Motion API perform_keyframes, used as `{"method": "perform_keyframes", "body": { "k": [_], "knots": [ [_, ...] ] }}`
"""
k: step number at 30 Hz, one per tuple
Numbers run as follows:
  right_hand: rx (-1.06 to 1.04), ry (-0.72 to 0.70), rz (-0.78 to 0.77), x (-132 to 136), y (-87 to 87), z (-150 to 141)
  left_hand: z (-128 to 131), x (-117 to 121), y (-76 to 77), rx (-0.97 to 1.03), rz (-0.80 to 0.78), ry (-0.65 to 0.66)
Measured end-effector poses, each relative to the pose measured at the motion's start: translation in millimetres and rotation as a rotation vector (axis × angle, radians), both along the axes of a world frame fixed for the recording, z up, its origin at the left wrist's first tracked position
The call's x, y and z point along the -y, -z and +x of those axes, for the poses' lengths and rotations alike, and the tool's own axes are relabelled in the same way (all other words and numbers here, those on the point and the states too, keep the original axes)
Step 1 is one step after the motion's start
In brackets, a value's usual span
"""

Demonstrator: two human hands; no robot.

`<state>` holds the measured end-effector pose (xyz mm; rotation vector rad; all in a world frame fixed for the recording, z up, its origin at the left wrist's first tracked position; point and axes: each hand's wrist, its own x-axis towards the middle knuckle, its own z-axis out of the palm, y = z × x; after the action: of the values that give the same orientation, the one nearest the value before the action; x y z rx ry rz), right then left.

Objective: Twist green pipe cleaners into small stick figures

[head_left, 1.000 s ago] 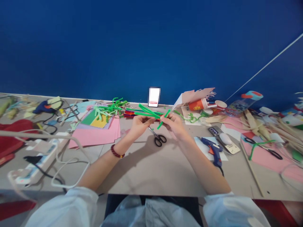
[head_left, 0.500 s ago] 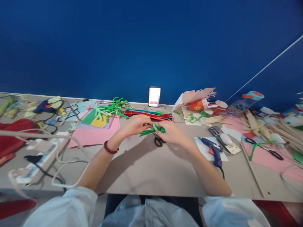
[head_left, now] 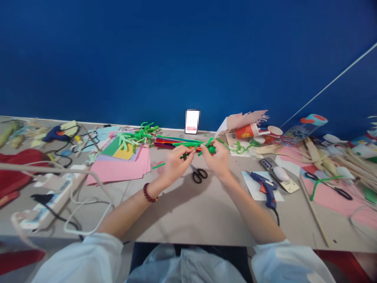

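Note:
My left hand [head_left: 176, 164] and my right hand [head_left: 216, 158] are raised over the middle of the table, both closed on green pipe cleaners [head_left: 188, 154]. One end of the green strand sticks out left below my left hand. A coiled green lump sits at my right fingertips. Black-handled scissors [head_left: 199, 174] lie on the table just below and between the hands. A bundle of colored pipe cleaners [head_left: 171, 141] lies just behind the hands.
Pink and colored paper sheets [head_left: 120, 165] lie at left with green twisted pieces [head_left: 138, 135]. A blue glue gun [head_left: 264, 184] lies at right, another glue gun [head_left: 54, 133] far left. A power strip with white cables [head_left: 50, 196], a phone [head_left: 192, 121], and paper cups [head_left: 250, 129] are around.
Both hands rose and moved back toward the pipe cleaner bundle. The green strand now points out to the left, and a green coil shows at my right fingertips.

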<state>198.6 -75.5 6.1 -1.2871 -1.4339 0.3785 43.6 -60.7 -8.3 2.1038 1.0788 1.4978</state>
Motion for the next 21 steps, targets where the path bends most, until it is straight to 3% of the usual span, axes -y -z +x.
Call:
{"method": "perform_keyframes", "body": {
  "k": [4,7,13,21],
  "knots": [
    [-0.318,-0.07,-0.055,2.7,-0.3,-7.3,5.2,6.6,7.9,0.092,0.076,0.005],
    [-0.39,-0.092,-0.08,4.5,-1.1,-12.3,5.3,7.8,7.7,0.123,0.12,0.016],
    [-0.146,-0.064,0.024,12.8,-4.4,-13.8,3.9,7.6,7.0,0.052,0.232,0.103],
    [0.006,-0.069,0.024,15.5,-8.9,-10.5,-10.8,-2.3,18.5,-0.227,0.408,0.066]
  ]
}}
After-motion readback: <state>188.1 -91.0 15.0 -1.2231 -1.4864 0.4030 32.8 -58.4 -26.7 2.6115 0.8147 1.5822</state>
